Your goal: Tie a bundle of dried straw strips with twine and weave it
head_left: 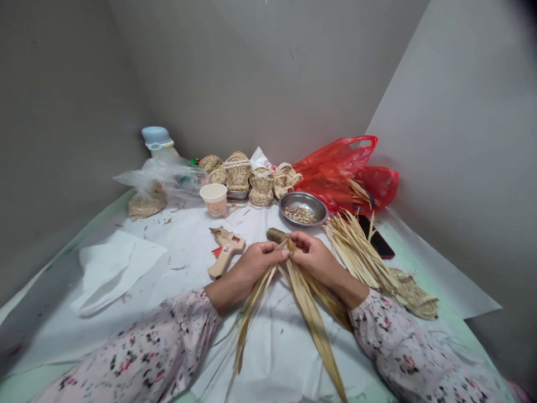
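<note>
Both my hands meet at the middle of the table around a bundle of dry, straw-coloured leaf strips (308,313). My left hand (260,260) pinches the strips from the left, thumb pressed on top. From the right, my right hand (314,254) grips the same bundle, its fingers closed close to the left thumb. A short brown-green cylinder (277,235) sticks out beyond my fingertips, where the strips come together. Long loose ends hang down toward me between my forearms. To the left of my left hand lies a beige glue gun (226,252) with a red trigger.
A metal bowl (304,209) with small scraps and a paper cup (213,199) stand beyond my hands. Woven straw pieces (238,172) line the back beside a red plastic bag (331,173). More strips (364,252) and a phone (381,245) lie right; folded white paper (117,268) lies left.
</note>
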The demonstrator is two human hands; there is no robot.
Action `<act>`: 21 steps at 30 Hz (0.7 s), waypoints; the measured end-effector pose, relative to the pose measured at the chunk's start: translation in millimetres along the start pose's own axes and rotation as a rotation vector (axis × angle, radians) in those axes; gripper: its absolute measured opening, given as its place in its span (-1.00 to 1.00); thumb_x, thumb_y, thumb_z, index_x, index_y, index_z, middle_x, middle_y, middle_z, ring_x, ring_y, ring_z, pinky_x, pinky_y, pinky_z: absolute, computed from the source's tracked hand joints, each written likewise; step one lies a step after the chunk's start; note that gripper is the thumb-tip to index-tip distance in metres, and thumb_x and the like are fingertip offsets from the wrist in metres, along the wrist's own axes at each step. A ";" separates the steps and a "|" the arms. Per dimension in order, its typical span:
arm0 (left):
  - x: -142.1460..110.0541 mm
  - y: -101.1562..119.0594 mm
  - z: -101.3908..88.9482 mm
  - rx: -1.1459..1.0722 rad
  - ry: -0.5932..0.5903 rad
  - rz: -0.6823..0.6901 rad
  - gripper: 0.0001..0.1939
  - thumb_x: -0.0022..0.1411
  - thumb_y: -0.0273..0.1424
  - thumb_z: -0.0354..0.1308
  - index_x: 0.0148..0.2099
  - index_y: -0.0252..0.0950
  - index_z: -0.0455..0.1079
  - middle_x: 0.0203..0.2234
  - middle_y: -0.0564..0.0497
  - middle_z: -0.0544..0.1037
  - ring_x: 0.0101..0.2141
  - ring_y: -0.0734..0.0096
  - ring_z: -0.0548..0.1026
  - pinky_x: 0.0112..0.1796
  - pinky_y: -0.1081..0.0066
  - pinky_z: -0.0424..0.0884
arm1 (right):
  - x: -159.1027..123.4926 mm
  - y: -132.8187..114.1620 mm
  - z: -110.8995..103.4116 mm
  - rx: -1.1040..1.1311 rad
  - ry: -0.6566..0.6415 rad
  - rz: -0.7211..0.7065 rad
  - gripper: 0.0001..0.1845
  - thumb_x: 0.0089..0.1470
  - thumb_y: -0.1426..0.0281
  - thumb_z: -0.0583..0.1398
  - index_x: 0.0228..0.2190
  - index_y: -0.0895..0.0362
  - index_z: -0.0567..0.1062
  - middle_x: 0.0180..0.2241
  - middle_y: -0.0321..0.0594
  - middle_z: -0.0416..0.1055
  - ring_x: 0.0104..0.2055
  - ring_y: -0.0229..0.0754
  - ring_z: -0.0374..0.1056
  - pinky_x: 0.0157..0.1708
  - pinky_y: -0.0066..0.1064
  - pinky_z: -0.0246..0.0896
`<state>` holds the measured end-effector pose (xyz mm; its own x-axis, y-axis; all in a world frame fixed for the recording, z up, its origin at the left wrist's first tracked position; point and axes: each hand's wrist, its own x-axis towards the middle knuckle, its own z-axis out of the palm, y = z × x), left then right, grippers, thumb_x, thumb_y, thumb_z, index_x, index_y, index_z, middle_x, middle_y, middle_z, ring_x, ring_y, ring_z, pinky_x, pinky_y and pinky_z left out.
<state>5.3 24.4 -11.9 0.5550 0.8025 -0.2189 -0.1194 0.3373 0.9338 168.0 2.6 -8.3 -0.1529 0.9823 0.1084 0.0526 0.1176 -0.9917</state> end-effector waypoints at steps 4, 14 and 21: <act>-0.8 2.1 1.5 -0.037 0.002 0.027 -0.75 0.02 -0.30 0.31 -0.41 -0.34 0.33 -0.63 0.17 0.29 -0.65 0.67 0.19 -0.60 0.56 0.05 | -0.4 -1.4 0.0 -0.018 0.003 0.018 -0.78 -0.11 0.49 0.17 -0.31 0.12 0.47 -0.33 -0.25 0.48 -0.31 -0.21 0.34 -0.25 -0.37 0.21; -1.2 2.7 -0.3 0.024 -0.023 0.049 -0.76 0.06 -0.27 0.27 -0.34 -0.35 0.39 -0.53 0.10 0.39 -0.70 0.74 0.17 -0.67 0.58 -0.02 | -3.1 -5.7 -3.7 0.051 -0.047 0.045 -0.88 0.04 0.34 0.17 -0.34 0.10 0.46 -0.48 -0.30 0.39 -0.42 -0.23 0.28 -0.39 -0.42 0.17; -3.3 4.0 1.6 0.092 -0.114 0.067 -0.76 0.08 -0.29 0.25 -0.25 -0.34 0.41 -0.42 0.03 0.49 -0.67 0.73 0.18 -0.65 0.57 -0.02 | -2.6 -5.1 -0.5 0.040 0.036 0.066 -0.85 0.06 0.27 0.18 -0.37 0.09 0.44 -0.59 -0.35 0.37 -0.56 -0.27 0.24 -0.50 -0.43 0.14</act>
<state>4.3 22.3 -7.0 0.6385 0.7591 -0.1272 -0.0857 0.2343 0.9684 168.6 -0.5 -3.5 -0.1147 0.9924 0.0446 0.0215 0.0474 -0.9986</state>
